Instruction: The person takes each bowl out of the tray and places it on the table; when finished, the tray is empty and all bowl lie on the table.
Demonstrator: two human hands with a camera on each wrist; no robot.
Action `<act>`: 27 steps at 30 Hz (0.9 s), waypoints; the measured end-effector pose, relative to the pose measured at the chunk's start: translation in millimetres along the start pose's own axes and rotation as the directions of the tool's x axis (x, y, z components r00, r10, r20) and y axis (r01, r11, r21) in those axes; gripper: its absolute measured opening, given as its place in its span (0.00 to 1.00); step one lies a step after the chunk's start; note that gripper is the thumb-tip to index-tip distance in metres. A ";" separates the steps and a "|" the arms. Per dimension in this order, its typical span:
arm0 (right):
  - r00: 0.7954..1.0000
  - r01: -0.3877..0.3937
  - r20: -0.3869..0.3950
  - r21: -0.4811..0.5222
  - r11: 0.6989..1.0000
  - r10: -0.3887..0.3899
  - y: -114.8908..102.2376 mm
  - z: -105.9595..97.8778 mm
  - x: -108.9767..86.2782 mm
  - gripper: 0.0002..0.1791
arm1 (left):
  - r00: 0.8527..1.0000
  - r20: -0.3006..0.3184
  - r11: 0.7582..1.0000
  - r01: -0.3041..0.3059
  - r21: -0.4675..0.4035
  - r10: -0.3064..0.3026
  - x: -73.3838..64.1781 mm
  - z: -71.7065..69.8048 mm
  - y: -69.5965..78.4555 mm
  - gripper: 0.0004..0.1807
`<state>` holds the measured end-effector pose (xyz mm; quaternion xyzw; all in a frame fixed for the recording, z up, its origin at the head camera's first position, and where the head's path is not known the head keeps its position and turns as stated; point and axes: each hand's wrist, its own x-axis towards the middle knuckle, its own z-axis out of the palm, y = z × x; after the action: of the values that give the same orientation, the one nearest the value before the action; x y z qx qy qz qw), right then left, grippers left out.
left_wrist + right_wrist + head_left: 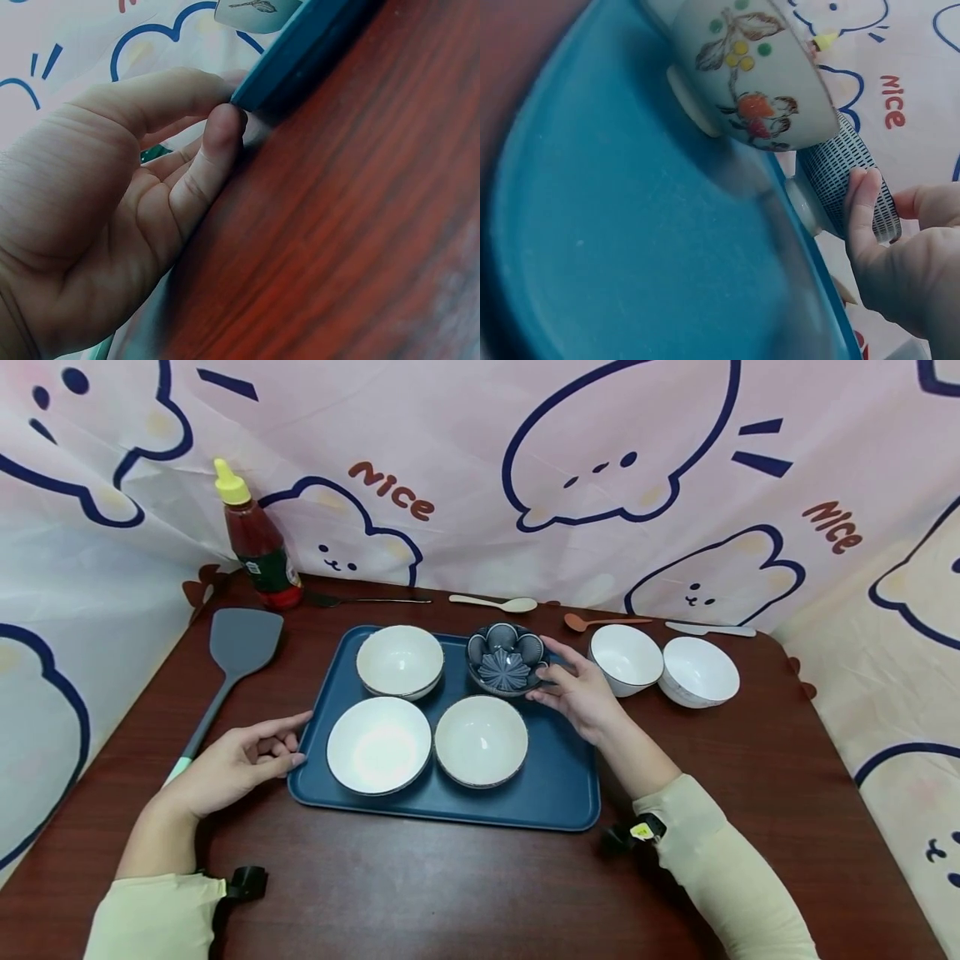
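My right hand grips the side of a dark blue patterned bowl at the back right of the blue tray. In the right wrist view, fingers lie against this bowl's finely checked outside; whether its foot touches the tray cannot be told. My left hand pinches the tray's left rim between thumb and finger, seen close up at the tray edge. Three white bowls stand on the tray: one at the back left, one front left, one front middle.
Two white bowls stand right of the tray. A grey spatula lies at the left, below a red sauce bottle. Along the back lie a dark thin utensil, a cream spoon, a brown spoon and a pale knife.
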<state>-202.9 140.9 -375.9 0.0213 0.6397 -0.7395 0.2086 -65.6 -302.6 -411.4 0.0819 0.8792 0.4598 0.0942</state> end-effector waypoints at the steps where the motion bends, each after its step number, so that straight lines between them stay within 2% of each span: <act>1: 1.000 -0.001 -0.004 0.005 1.000 0.001 -1.0 -1.1 -2.4 0.33 | 1.000 0.000 1.000 0.004 -0.003 -0.004 0.0 0.2 0.0 0.30; 9: 0.999 0.016 -0.035 0.028 0.999 -0.015 -8.4 -6.8 -24.7 0.34 | 1.000 -0.001 1.000 0.006 -0.002 -0.006 -1.1 0.5 -1.8 0.29; 15: 0.999 -0.013 -0.039 0.007 1.000 0.014 -10.6 -14.0 -43.6 0.34 | 1.000 0.005 1.000 0.017 -0.020 -0.017 -1.2 1.7 -2.2 0.30; 27: 1.000 -0.010 -0.006 -0.020 1.000 0.010 -10.3 -43.6 -76.5 0.34 | 1.000 -0.004 1.000 -0.004 -0.008 0.004 0.6 1.5 -0.1 0.30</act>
<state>-146.9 205.0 -351.3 0.0248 0.6474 -0.7320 0.2105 -65.9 -301.2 -412.4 0.0827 0.8774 0.4636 0.0920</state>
